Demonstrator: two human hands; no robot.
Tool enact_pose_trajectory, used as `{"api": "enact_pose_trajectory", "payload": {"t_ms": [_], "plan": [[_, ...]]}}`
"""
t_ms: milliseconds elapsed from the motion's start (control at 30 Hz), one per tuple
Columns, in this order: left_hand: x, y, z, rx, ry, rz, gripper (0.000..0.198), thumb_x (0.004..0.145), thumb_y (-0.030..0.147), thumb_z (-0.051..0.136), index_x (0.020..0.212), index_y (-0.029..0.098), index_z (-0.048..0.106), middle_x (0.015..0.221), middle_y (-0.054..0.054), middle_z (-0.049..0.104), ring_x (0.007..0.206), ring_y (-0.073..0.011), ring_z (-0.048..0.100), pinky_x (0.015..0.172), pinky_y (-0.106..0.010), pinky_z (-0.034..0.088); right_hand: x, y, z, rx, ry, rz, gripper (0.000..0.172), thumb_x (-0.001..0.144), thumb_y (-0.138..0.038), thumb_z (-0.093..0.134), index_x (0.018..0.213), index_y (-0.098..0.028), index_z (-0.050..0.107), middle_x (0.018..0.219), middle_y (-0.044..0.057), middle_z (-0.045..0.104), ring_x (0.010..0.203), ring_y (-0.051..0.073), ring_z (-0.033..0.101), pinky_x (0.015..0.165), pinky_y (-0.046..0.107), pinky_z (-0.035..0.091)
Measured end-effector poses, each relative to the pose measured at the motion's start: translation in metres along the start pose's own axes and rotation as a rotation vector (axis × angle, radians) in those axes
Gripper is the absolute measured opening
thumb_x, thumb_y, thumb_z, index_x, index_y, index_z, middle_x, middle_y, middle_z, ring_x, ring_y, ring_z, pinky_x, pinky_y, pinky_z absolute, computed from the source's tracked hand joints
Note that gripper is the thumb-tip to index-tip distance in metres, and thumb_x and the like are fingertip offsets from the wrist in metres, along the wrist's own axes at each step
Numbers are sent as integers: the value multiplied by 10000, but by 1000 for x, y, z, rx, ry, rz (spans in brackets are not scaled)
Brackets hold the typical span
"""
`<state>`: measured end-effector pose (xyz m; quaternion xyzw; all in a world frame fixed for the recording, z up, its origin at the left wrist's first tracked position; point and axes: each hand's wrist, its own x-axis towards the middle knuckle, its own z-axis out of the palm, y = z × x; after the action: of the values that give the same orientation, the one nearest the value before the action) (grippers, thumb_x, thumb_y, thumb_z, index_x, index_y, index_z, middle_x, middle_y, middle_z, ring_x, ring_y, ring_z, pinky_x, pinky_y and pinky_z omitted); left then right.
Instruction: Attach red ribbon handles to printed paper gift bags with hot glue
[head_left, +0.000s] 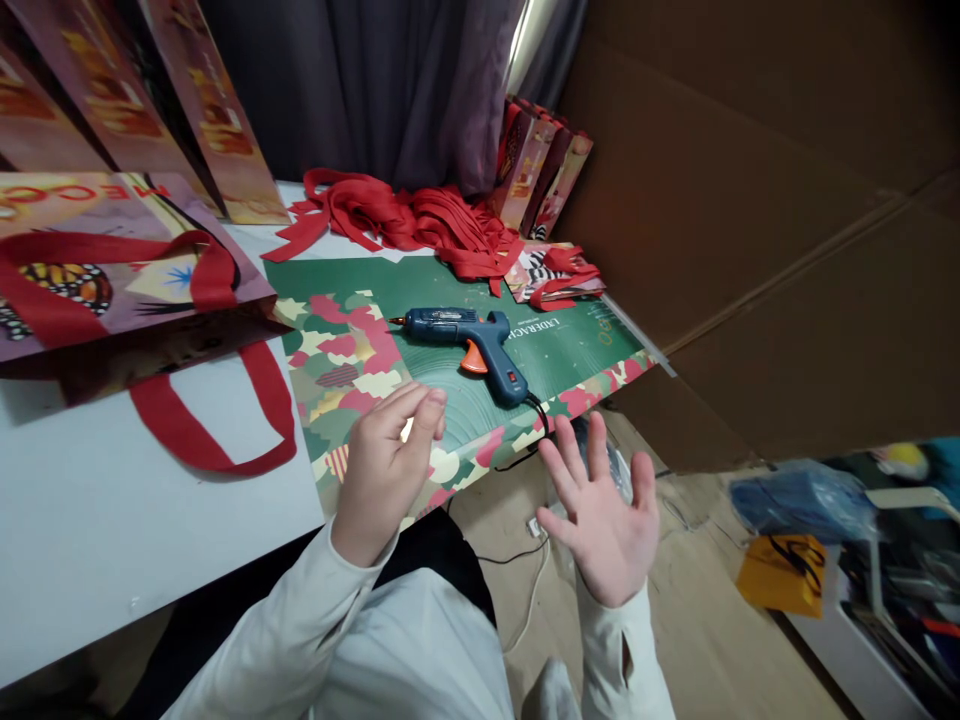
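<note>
- Right hand [607, 530]: open, palm up with fingers spread, just off the near edge of the worktop [150, 540].
- Left hand [390, 470]: loosely closed, thumb against the curled fingers, above the near part of the green printed sheet [412, 280], over its camouflage-like border.
- On the floor at near right: a yellow bag [780, 575] beside a blue plastic-wrapped bundle [799, 500].
- Black cord [541, 412]: runs from the glue gun over the sheet's near edge.
- Blue hot glue gun [487, 335]: lies on the sheet beyond the hands, nozzle left, orange trigger toward the near side.
- Printed paper bag [127, 270]: at left, mouth facing near, its red ribbon handle looping over the worktop.
- Heaped red ribbons [420, 220]: along the sheet's far edge, beside a small flat bag [551, 275].
- Cardboard panel [787, 220]: tall, blocking the right side.
- Far off: standing bags [525, 175] before a dark curtain [360, 90].
</note>
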<state>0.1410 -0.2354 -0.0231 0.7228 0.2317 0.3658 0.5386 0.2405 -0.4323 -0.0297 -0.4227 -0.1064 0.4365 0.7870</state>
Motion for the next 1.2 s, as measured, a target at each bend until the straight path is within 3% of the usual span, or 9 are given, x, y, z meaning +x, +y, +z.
{"api": "enact_pose_trajectory", "payload": {"t_ms": [100,267,367,467,633,833,967,1067,1200], "plan": [[-6,2,5,-77,-58,-9,489,997,462,320,644,199,532,714,-20,565,753,-157,557,731,-284,425,2,0,-3,-177,-40,-47,649,875,-749,47,1445,-526,263,1559,-8,317,1378,306,386,937,724,379],[-30,10,33,-412,-421,-159,420,965,549,376,1190,245,560,1216,-57,614,1144,-203,564,972,-316,435,2,17,16,-747,-366,-167,792,820,-689,-200,1527,-419,35,1570,16,300,1384,254,391,981,552,466],[-30,12,44,-705,-228,-385,538,963,605,264,1189,207,545,1168,-89,650,1105,-222,602,1010,-374,433,-4,45,39,-1194,-515,-413,757,874,-732,5,1539,-368,-1,1631,15,14,1466,295,165,1131,528,294],[-14,14,36,-1056,-297,-623,614,963,605,195,1237,186,549,1186,-106,659,1129,-240,611,1054,-422,410,-13,69,55,-1629,-480,-694,720,940,-624,325,1540,-356,31,1596,63,-209,1473,346,-7,1150,603,125],[14,17,0,-1387,-294,-676,566,1002,476,168,1333,169,510,1360,-66,580,1243,-198,555,1092,-381,397,-13,58,51,-1992,-661,-870,581,971,-403,437,1510,-254,281,1617,35,109,1486,242,90,1194,508,31],[26,13,-23,-1355,-86,-557,481,1016,364,197,1415,237,433,1404,2,547,1319,-158,479,1163,-392,310,5,29,53,-2060,-602,-1071,496,998,-447,361,1433,-220,435,1562,31,299,1472,245,173,1194,542,10],[-13,8,2,-1146,-231,-609,487,996,417,230,1396,293,477,1459,17,482,1459,-224,211,1193,-543,186,21,46,70,-2017,-590,-1223,599,976,-590,263,1441,-250,427,1553,14,324,1470,237,183,1202,510,46],[-53,6,27,-971,8,-367,388,974,444,304,1285,495,531,1469,195,414,1470,-109,-48,1222,-450,153,37,62,77,-1883,-553,-1362,681,933,-681,209,1423,-279,457,1523,22,395,1455,233,237,1199,469,115],[-56,15,20,-449,-88,-154,634,988,459,90,1180,258,660,1283,-20,634,1348,-115,429,1038,-317,452,66,55,72,-1765,-474,-1313,760,900,-711,186,1461,-246,403,1498,86,430,1440,276,273,1186,496,104]]}}
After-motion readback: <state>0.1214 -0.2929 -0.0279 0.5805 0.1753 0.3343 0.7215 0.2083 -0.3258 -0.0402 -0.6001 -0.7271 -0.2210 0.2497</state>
